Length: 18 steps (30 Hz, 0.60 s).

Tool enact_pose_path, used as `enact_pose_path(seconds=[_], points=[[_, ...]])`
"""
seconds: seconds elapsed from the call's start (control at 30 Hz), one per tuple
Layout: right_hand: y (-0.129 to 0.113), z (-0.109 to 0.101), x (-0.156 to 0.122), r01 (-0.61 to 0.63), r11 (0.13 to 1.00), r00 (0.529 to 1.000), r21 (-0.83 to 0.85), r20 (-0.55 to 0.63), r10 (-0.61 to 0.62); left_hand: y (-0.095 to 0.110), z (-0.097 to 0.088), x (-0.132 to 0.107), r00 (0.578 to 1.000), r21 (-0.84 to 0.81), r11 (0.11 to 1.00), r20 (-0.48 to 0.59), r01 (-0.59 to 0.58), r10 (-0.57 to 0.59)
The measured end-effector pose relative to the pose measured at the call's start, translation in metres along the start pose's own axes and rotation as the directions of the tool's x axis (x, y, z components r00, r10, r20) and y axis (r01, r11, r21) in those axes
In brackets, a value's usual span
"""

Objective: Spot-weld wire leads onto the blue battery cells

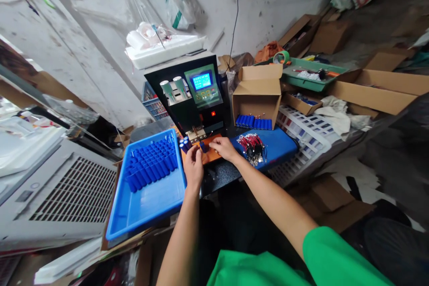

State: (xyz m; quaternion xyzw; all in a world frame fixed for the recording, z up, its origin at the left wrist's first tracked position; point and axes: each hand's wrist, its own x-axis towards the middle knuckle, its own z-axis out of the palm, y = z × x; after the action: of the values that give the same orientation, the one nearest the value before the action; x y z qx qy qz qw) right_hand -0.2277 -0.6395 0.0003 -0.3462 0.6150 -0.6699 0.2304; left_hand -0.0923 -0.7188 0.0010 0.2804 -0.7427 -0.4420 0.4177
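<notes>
My left hand (194,166) is on the orange work plate (214,153), fingers curled; what they hold, if anything, is hidden. Beside its fingertips stand a few blue cylindrical battery cells (184,144) with pale ends. My right hand (224,148) is closed in a pinch over the plate's right part; anything between its fingertips is too small to name. Another blue cell (202,146) shows between my hands, just below the metal electrodes of a black spot welder (181,118). The welder's blue screen (201,81) is lit.
At left, a blue tray (147,213) holds rows of blue cells (152,163). Red and black wire leads (253,146) lie on a blue pad (279,144) at right. Behind them, an open cardboard box (257,87) contains more blue cells. A green tray (310,81) stands farther back.
</notes>
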Motion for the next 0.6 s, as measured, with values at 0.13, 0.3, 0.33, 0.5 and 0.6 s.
enact_pose_path(seconds=[0.13, 0.3, 0.33, 0.5, 0.6], points=[[0.002, 0.000, -0.001, 0.003, 1.000, 1.000, 0.021, -0.015, -0.003, 0.002, -0.015, -0.019, 1.000, 0.164, 0.986, 0.007, -0.015, 0.014], [0.005, 0.002, -0.002, -0.005, 0.999, 0.999, 0.053, -0.036, 0.007, 0.003, -0.021, -0.027, 0.997, 0.254, 0.966, 0.074, -0.041, 0.023], [0.005, 0.002, -0.002, -0.007, 0.998, 0.999, 0.060, -0.036, 0.009, 0.003, -0.021, -0.026, 0.997, 0.253, 0.967, 0.079, -0.034, 0.015], [0.000, -0.003, -0.006, 0.003, 0.997, 0.997, 0.081, 0.075, -0.009, 0.005, -0.015, -0.022, 0.996, 0.148, 0.987, 0.059, 0.059, -0.068], [-0.005, -0.006, -0.009, 0.024, 0.997, 0.983, 0.076, 0.182, -0.038, 0.007, -0.007, -0.017, 0.991, 0.081, 0.992, 0.087, 0.094, -0.101]])
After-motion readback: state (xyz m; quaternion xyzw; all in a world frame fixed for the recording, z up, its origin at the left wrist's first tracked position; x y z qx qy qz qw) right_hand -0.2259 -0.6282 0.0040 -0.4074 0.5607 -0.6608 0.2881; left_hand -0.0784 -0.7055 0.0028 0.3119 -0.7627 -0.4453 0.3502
